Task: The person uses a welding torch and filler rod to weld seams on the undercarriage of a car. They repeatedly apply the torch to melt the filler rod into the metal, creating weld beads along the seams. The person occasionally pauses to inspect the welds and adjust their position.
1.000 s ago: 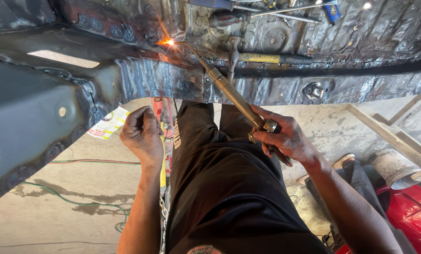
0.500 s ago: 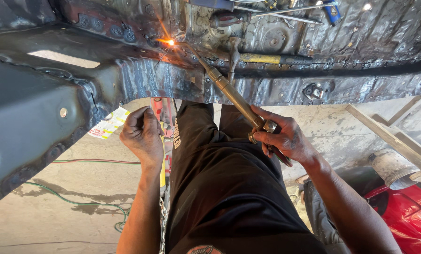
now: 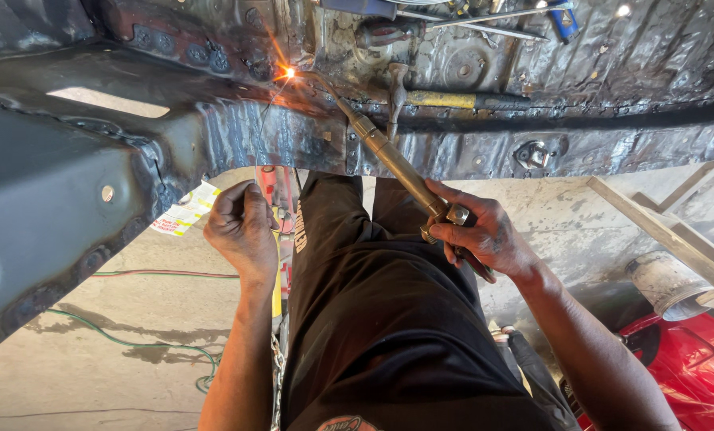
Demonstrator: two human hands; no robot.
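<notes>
**Flame holding at the seam, filler wire feeding in from the left**

Not much has shifted over the last second. The right hand sits where it was, fingers wrapped tight around the brass torch at the valve end, and the tip is on the same glowing spot of the floor pan seam. The left hand hasn't really moved either; its fingers are curled and pinched around a thin filler wire that runs up toward the flame. The sparks look a bit livelier now than half a second back, so my read is the heat stays put on one spot and the bead is being worked there rather than travelling along.

Room to move is tight. The dark body panel hangs low on the left, just beside the left hand, and the ribbed sill edge runs right above the torch shaft. Loose tools, a screwdriver and a yellow-handled one, lie on the pan just past the flame. To the right there's a wooden frame, a grey bucket and something red near the elbow. Green cable trails across the concrete floor below, which has the most open space.
</notes>
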